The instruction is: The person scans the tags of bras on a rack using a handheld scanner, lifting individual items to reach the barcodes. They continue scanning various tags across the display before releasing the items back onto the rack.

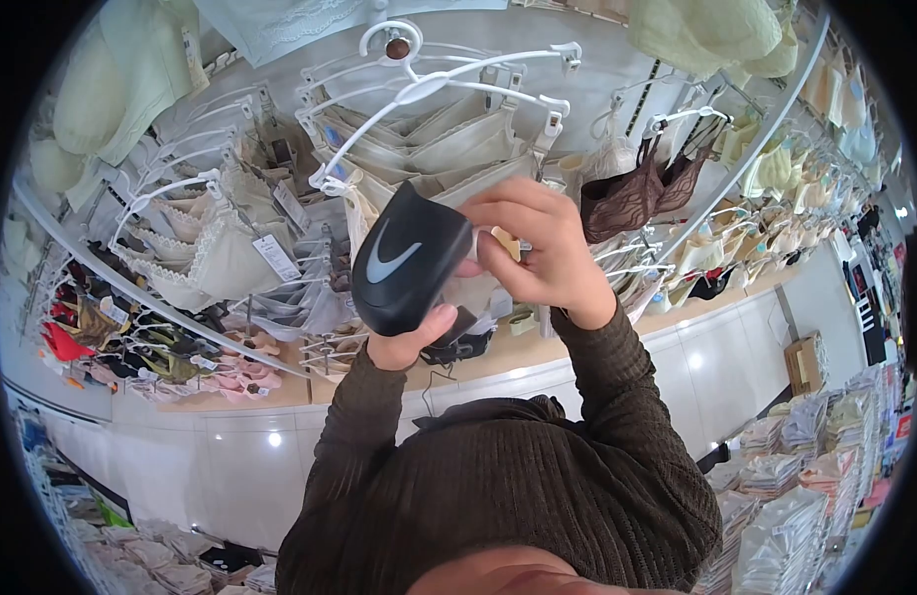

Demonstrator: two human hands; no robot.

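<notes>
A black handheld device with a grey curved mark, which looks like a scanner, is in my left hand. Most of that hand is hidden beneath the device. Close to the device's right side is my right hand, its thumb and fingers pinched together by a small pale, yellowish item that I cannot make out clearly. Behind both hands, cream bras hang from a white hanger on a round-ended rail hook.
Brown lace bras hang to the right, and cream bras with a white tag to the left. Metal rails slant on both sides. Packaged garments lie lower right, near a cardboard box on the floor.
</notes>
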